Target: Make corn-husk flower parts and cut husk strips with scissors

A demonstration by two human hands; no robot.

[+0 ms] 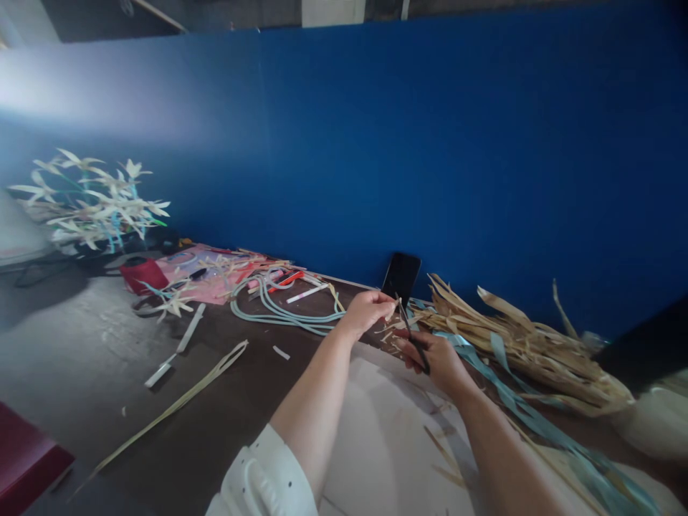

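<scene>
My right hand (pixel 427 358) grips a pair of black-handled scissors (pixel 411 333), blades pointing up and away from me. Close to the blade tips, my left hand (pixel 370 312) pinches a small pale strip (pixel 395 307) that looks like dried husk; most of it is hidden by the fingers. Small cut scraps (pixel 388 335) lie on the dark table under both hands. Just behind them a black phone (pixel 402 274) leans against the blue partition. To the right of my right hand spreads a bundle of dried tan husks (pixel 516 344), with light blue ribbon (pixel 510 394) alongside.
Pale star-shaped flowers (pixel 107 197) stand at the far left. Light blue cord (pixel 279 312) lies coiled left of my hands, near a red roll (pixel 142 274) and pink sheets (pixel 207 283). A long split husk strip (pixel 177 405) crosses the table. The blue partition (pixel 430 143) borders the back.
</scene>
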